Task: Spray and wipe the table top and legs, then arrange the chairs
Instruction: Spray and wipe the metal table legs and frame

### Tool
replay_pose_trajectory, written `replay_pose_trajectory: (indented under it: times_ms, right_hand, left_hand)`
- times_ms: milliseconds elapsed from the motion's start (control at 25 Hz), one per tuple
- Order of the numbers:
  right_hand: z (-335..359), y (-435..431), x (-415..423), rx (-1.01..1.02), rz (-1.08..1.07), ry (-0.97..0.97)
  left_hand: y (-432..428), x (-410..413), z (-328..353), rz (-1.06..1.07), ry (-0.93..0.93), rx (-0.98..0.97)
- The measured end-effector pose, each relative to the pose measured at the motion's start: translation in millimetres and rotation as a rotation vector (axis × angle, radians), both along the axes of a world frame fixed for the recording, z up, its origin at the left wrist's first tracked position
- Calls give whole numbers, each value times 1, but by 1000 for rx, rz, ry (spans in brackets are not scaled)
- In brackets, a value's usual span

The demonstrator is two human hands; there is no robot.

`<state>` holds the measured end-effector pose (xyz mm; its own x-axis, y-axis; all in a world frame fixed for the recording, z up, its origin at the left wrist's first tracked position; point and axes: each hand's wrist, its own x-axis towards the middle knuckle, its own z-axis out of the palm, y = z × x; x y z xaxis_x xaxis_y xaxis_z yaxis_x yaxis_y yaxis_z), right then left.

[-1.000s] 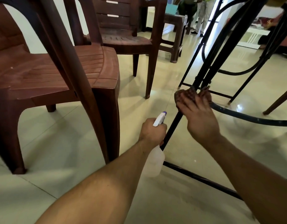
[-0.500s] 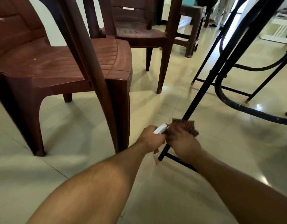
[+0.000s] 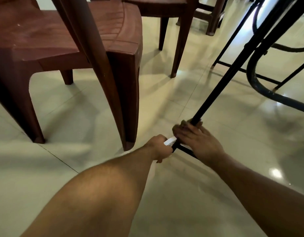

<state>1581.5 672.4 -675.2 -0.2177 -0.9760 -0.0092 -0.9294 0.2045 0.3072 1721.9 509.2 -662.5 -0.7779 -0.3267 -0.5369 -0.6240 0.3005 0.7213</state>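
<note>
- The right hand (image 3: pixel 197 142) is clenching a brown cloth (image 3: pixel 182 128) around the black table leg (image 3: pixel 221 82), low down near the foot, probably so the cloth can rub every side at once.
- The left hand (image 3: pixel 159 147) is gripping the spray bottle (image 3: pixel 170 141), only its white head showing, just beside the leg, likely keeping it ready.
- A brown plastic chair (image 3: pixel 96 40) is standing near on the tiled floor (image 3: pixel 79 117), not yet arranged.
</note>
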Motion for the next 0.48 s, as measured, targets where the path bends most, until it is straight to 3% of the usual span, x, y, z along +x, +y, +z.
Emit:
replay_pose_trajectory:
  times_ms: [120,280,400,480]
  right_hand:
    - [20,-4,-6,-207,-42,27]
    - [-16,-8,10,-234,-113,36]
    - [-49,-20,30,154,-35,-132]
    - [-56,-25,33,272,-51,-164]
  left_hand:
    - [1,7,-8,-26,-70,-19]
    - [-4,9,-21,-73,-159,-101]
    - [-9,10,-28,-34,-184,-140]
    - [-12,14,-30,-40,-202,-145]
